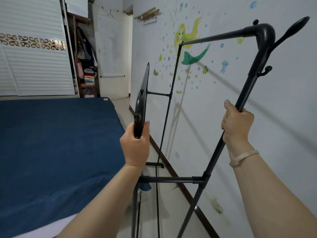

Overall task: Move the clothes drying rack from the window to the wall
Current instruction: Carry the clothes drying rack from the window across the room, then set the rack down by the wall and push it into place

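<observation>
A person's left hand is closed around the curved top end of one upright of a bare black rack, while the right hand wraps the other upright, holding the frame in the gap between a bed and the wall. The rack appears nearly placed, with only final setting down judged left. Its feet are cut off below, and no window shows.

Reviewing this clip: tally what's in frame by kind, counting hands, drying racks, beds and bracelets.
Hands: 2, left hand and right hand, both gripping the rack
Drying racks: 1, black drying rack
Beds: 1, blue bed
Bracelets: 1, bracelet on the right wrist
Total: 5
</observation>
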Tool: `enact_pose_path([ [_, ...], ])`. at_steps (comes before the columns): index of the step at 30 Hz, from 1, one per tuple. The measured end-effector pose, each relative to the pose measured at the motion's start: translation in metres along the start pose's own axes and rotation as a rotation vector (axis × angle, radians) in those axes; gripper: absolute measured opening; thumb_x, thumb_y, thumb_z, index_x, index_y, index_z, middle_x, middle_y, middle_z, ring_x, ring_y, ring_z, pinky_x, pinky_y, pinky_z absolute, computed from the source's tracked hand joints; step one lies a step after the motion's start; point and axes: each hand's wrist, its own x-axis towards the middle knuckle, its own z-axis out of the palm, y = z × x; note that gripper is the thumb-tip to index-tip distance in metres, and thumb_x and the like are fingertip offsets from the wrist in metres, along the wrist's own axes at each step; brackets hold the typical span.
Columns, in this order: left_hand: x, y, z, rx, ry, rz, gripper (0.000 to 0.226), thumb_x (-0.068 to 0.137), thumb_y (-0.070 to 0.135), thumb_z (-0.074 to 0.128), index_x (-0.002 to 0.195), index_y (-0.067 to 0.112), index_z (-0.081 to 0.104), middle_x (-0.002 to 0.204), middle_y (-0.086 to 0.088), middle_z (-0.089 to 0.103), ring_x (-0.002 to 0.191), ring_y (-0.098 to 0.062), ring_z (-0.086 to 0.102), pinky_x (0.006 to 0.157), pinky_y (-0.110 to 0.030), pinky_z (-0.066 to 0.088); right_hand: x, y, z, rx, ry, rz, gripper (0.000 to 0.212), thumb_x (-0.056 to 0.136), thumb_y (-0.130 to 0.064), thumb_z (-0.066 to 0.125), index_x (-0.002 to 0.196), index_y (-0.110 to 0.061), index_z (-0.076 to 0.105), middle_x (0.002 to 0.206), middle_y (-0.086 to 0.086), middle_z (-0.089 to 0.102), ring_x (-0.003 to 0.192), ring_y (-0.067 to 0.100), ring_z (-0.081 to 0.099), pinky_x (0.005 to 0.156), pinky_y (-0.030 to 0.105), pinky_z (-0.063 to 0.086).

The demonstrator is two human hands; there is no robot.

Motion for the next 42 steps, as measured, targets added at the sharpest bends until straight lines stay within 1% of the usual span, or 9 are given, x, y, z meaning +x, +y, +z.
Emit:
enact_pose_path([
  [11,0.037,-0.035,0.05,0.022,0.032,0.051,0.03,0.09,0.029,0.061,0.065,0.032,0.045,0.056,0.019,0.05,0.049,-0.002,0.044,0.046,-0.01,0.036,0.073,0.036,0.037,0.006,-0.057,-0.017,0.043,0.079,-0.025,0.067,0.056,-0.021,0.031,0.04,-0.009,0.028,0.036,0.013,0.024,0.039,0.024,0.022],
  [16,0.035,-0.041,0.086,0.032,0.032,0.047,0.028,0.09,0.035,0.059,0.066,0.037,0.044,0.058,0.021,0.051,0.049,-0.002,0.045,0.046,-0.011,0.038,0.115,0.051,0.032,0.004,-0.082,-0.028,0.045,0.08,-0.024,0.067,0.053,-0.022,0.031,0.038,-0.01,0.029,0.033,0.012,0.025,0.038,0.022,0.023],
  [25,0.011,-0.037,0.17,-0.005,-0.113,0.021,0.016,0.089,0.042,0.057,0.076,0.039,0.047,0.063,0.015,0.051,0.051,-0.004,0.046,0.049,-0.015,0.043,0.196,0.068,-0.004,-0.083,0.02,-0.041,0.041,0.075,-0.03,0.066,0.053,-0.022,0.032,0.038,-0.01,0.032,0.034,0.013,0.028,0.037,0.021,0.025],
  [30,0.001,-0.04,0.191,-0.024,-0.158,0.026,0.017,0.088,0.04,0.057,0.082,0.026,0.052,0.065,-0.001,0.05,0.052,-0.012,0.046,0.05,-0.016,0.042,0.217,0.084,-0.016,-0.184,0.123,-0.102,0.035,0.074,-0.037,0.064,0.056,-0.02,0.039,0.049,-0.001,0.04,0.041,0.015,0.037,0.043,0.027,0.033],
  [32,-0.001,-0.041,0.195,-0.035,-0.182,0.043,0.017,0.089,0.039,0.057,0.084,0.024,0.052,0.066,-0.002,0.05,0.053,-0.016,0.047,0.049,-0.016,0.043,0.219,0.089,-0.019,-0.255,0.179,-0.147,0.028,0.075,-0.038,0.061,0.061,-0.022,0.044,0.055,0.0,0.047,0.048,0.018,0.044,0.049,0.032,0.041],
  [34,-0.002,-0.042,0.196,-0.058,-0.206,0.041,0.016,0.089,0.038,0.058,0.085,0.023,0.053,0.066,-0.002,0.05,0.054,-0.017,0.047,0.049,-0.019,0.044,0.214,0.092,-0.021,-0.356,0.251,-0.25,0.016,0.078,-0.037,0.058,0.08,-0.023,0.051,0.072,-0.002,0.057,0.061,0.019,0.055,0.063,0.04,0.051],
  [37,-0.006,-0.042,0.198,-0.059,-0.233,0.015,0.012,0.088,0.039,0.059,0.089,0.028,0.055,0.067,0.001,0.051,0.057,-0.015,0.048,0.053,-0.023,0.046,0.201,0.09,-0.022,-0.477,0.323,-0.579,0.047,0.08,-0.024,0.062,0.121,-0.006,0.047,0.121,0.011,0.055,0.107,0.023,0.054,0.094,0.043,0.042],
  [40,-0.009,-0.043,0.201,-0.063,-0.294,0.007,0.012,0.086,0.038,0.062,0.092,0.029,0.055,0.069,0.003,0.054,0.058,-0.011,0.05,0.056,-0.02,0.047,0.178,0.071,-0.011,-0.74,0.096,-0.974,0.06,0.087,-0.019,0.059,0.137,0.004,0.037,0.147,0.029,0.031,0.137,0.043,0.026,0.112,0.049,0.017],
  [42,-0.009,-0.043,0.196,-0.104,-0.351,0.022,0.018,0.085,0.038,0.062,0.098,0.028,0.056,0.074,0.006,0.058,0.064,-0.011,0.056,0.061,-0.02,0.048,0.159,0.051,0.006,-0.843,-0.14,-1.024,0.06,0.096,-0.03,0.046,0.147,-0.004,0.027,0.155,0.025,0.016,0.143,0.042,0.009,0.115,0.05,0.001],
])
